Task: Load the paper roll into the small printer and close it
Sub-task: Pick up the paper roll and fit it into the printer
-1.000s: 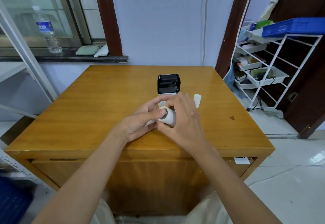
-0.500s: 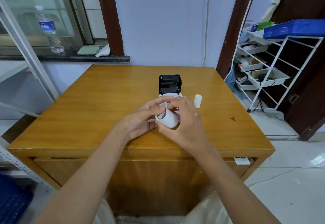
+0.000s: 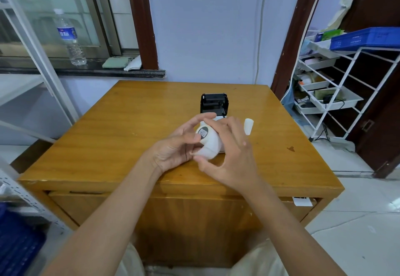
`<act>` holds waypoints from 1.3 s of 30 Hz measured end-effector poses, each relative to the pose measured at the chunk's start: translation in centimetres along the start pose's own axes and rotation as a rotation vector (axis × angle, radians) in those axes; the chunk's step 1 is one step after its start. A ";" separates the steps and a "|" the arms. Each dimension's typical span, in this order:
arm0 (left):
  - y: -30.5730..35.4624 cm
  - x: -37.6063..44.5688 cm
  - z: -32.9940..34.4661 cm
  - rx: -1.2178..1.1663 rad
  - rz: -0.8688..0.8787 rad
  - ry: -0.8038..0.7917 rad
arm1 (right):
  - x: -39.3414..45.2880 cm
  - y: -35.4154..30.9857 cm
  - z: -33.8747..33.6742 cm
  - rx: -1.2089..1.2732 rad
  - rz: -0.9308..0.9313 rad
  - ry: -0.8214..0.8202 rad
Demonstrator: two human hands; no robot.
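Observation:
A white paper roll (image 3: 209, 143) with a grey label on its end is held above the wooden table (image 3: 108, 137), between both hands. My right hand (image 3: 229, 156) wraps it from the right, thumb below and fingers above. My left hand (image 3: 176, 146) touches its left end with the fingertips. Behind the hands stands the small printer (image 3: 214, 103), its black lid raised and open; its white body is mostly hidden by my fingers.
A second small white roll (image 3: 248, 126) lies on the table right of the hands. A white wire rack (image 3: 337, 94) with trays and a blue crate stands at the right. A water bottle (image 3: 70, 37) stands on the window sill at the left.
The roll has been raised and turned so that its labelled end faces up and left. My left fingers have opened out around that end.

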State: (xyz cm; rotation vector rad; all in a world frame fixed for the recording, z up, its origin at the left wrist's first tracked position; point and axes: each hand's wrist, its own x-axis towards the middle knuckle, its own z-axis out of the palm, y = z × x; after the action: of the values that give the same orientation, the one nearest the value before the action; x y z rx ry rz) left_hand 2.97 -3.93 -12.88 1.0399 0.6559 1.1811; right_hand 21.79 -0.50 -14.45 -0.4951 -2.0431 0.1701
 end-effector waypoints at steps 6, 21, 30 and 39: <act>0.1 -0.4 0.0 -0.087 0.080 0.064 | -0.1 0.5 0.8 -0.075 -0.034 0.054; -1.9 1.8 -0.9 0.817 0.252 0.663 | 4.5 5.9 -2.6 -0.016 0.383 -0.099; -2.3 2.2 0.4 1.597 0.018 0.521 | 8.8 7.3 -3.4 -0.131 0.332 -0.367; -2.6 2.5 0.2 1.592 0.025 0.540 | 9.4 7.4 -2.3 -0.276 0.281 -0.546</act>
State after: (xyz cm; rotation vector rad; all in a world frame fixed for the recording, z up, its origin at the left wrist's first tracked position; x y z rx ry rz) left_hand 4.96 -1.66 -14.89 1.9883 2.1872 0.7986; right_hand 21.71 9.87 -8.10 -0.9962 -2.5366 0.2095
